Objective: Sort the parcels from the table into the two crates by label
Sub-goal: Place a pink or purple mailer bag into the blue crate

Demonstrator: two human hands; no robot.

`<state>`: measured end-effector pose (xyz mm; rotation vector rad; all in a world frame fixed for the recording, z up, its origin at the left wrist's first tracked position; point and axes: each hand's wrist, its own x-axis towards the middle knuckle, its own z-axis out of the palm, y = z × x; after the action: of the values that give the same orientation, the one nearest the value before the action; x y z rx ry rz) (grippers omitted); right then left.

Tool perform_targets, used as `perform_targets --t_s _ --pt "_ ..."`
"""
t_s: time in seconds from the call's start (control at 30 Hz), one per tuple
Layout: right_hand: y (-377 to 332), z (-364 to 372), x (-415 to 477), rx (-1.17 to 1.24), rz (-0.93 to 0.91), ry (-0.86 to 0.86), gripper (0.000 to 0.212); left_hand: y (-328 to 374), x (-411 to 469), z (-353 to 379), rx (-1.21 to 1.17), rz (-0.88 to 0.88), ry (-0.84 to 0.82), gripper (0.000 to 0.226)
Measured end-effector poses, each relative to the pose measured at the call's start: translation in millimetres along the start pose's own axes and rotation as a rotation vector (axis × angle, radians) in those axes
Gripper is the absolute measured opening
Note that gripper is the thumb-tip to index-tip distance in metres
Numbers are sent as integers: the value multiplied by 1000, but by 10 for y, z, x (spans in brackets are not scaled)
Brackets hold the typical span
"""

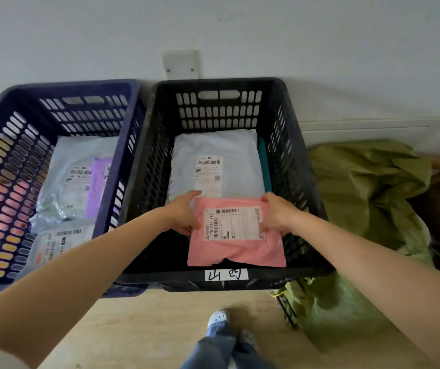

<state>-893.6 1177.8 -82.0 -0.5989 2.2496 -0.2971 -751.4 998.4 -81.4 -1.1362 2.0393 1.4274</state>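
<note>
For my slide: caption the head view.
Left hand and right hand hold a pink parcel at the black crate.

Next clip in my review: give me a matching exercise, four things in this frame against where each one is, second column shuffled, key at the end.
Things
1. pink parcel
2. purple parcel
3. green sack
4. handwritten tag

Places
A. lying in the blue crate
B. on the front rim of the black crate
C. gripped by the left hand and the right hand
D. outside the black crate, on its right

Pairs: 1-C, 2-A, 3-D, 4-B
</note>
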Motion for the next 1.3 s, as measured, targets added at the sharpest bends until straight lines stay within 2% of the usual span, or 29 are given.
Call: perform_targets --t_s 0.13,0.3,0.47,0.6,0.73,0.83,0.93,1.03,1.13,1.3 --pt "38 118 34 -161 33 -78 76 -49 60 78 110 -30 -109 74" --pt "68 220 96 -258 41 -165 71 -54 170 177 224 -39 -175 67" --pt "56 306 95 -419 69 -251 100 -75 300 295 404 7 -161 61" --pt "83 354 117 -509 46 -258 98 -178 375 427 624 106 -140 58" --pt "99 352 78 -607 -8 -212 80 -206 395 423 801 225 -129 59" --pt "18 323 20 -723 -113 -126 70 -158 324 373 1180 328 -36 60" --pt "-59 268 -20 -857 -297 -179 95 -104 279 347 1449 577 20 61" --pt "-42 245 -25 -985 -428 -309 109 -115 244 316 1549 746 -170 68" --pt "1 297 62 -1014 -422 -365 110 -183 269 338 1626 752 -273 70" --pt "4 365 166 -1058 -364 -442 103 -242 390 437 1735 752 -261 72"
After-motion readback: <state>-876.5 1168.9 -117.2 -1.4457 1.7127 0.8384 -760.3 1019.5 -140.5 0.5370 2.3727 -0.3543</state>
